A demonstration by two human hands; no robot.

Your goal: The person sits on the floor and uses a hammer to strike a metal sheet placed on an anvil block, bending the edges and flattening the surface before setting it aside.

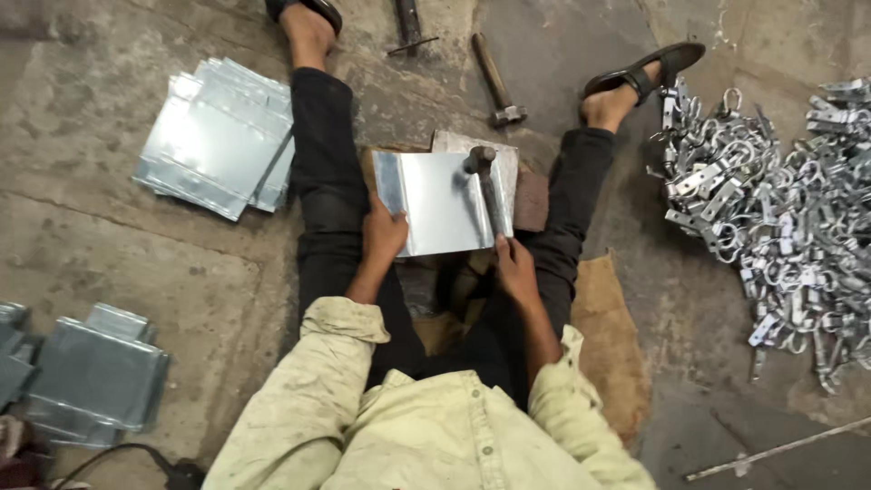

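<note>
Seen from the head camera, a metal sheet (442, 201) lies on a block between the person's legs. The left hand (384, 234) grips the sheet's near left edge; the right hand (513, 265) clasps a hammer (485, 186) whose head rests on the sheet. A second hammer (496, 82) lies beyond the sheet.

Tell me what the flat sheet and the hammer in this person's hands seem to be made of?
Sheet: probably galvanised or tinned steel; bright silvery, reflective, with a folded edge. Hammer: dark, dull metal head, likely iron or steel; the handle looks equally dark, material unclear.
</note>
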